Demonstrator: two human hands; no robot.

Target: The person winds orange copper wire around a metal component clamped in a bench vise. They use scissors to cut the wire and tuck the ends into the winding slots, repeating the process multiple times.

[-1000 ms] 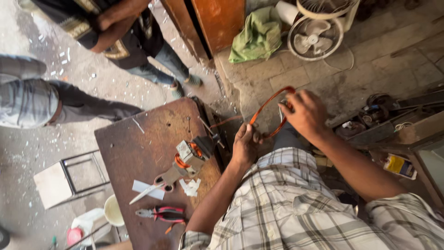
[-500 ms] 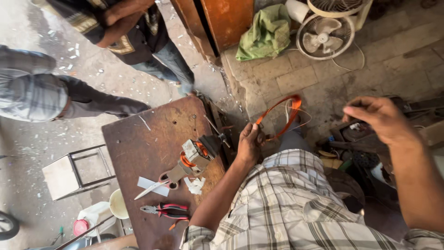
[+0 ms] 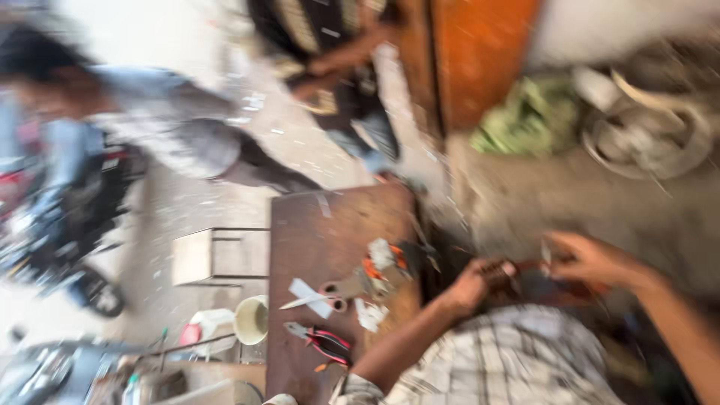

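Observation:
The whole head view is motion-blurred. My left hand (image 3: 466, 286) is closed around a reddish copper wire coil (image 3: 501, 271) just past the right edge of a brown wooden table (image 3: 322, 225). My right hand (image 3: 592, 259) is at the coil's other side, its fingers pinched on the wire. My plaid shirt fills the bottom. On the table near my left hand lie an orange and white small part (image 3: 381, 262), a metal tool with a pointed blade (image 3: 330, 291) and red-handled pliers (image 3: 328, 343).
Two other people stand beyond the table: one in grey trousers (image 3: 187, 142) and one in dark clothes (image 3: 337, 67). A small stool (image 3: 217, 256) and a white cup (image 3: 252, 319) sit left of the table. A fan (image 3: 649, 127), green cloth (image 3: 529, 120) and orange door (image 3: 480, 52) are at the back right.
My right hand has come back from the far right to the coil beside my left hand. The camera has swung, and the picture has become blurred.

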